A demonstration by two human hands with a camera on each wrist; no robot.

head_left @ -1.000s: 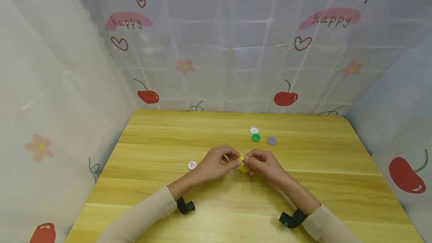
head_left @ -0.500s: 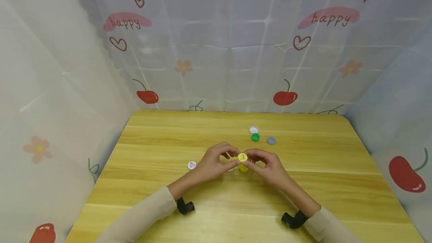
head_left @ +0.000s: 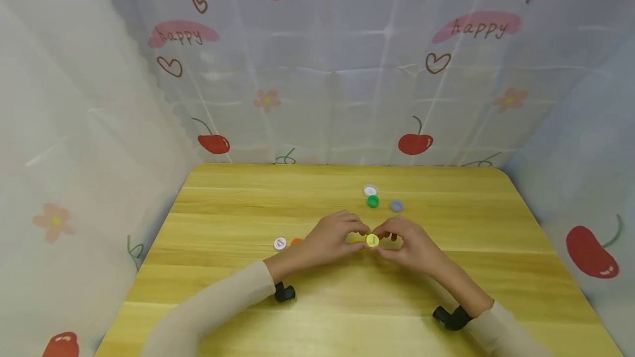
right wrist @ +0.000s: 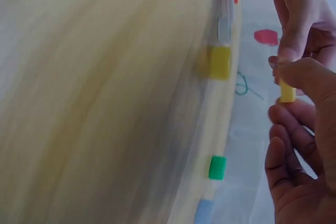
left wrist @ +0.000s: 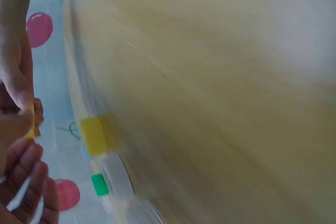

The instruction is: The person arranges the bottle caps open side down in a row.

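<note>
A small round yellow bottle cap (head_left: 372, 240), with dark print on its face, is held up between both hands. My left hand (head_left: 329, 241) pinches its left side between thumb and fingers, and my right hand (head_left: 414, 247) pinches the right side. Seen edge-on in the right wrist view, the held cap (right wrist: 287, 93) is clear of the table. A second, taller-looking yellow cap (left wrist: 94, 136) stands on the table, mostly hidden behind my left fingers in the head view. Beside it in the left wrist view is a white cap (left wrist: 118, 176).
Farther back on the table (head_left: 238, 191) lie a white cap (head_left: 370, 190), a green cap (head_left: 373, 201) and a pale purple cap (head_left: 396, 206). Left of my left forearm sit a printed white cap (head_left: 280, 243) and a partly covered orange cap (head_left: 296, 242). Patterned curtains surround the table.
The held yellow cap has turned from edge-on to showing its printed face. Both hands have shifted right with it, and the orange cap has come into view beside the left forearm.
</note>
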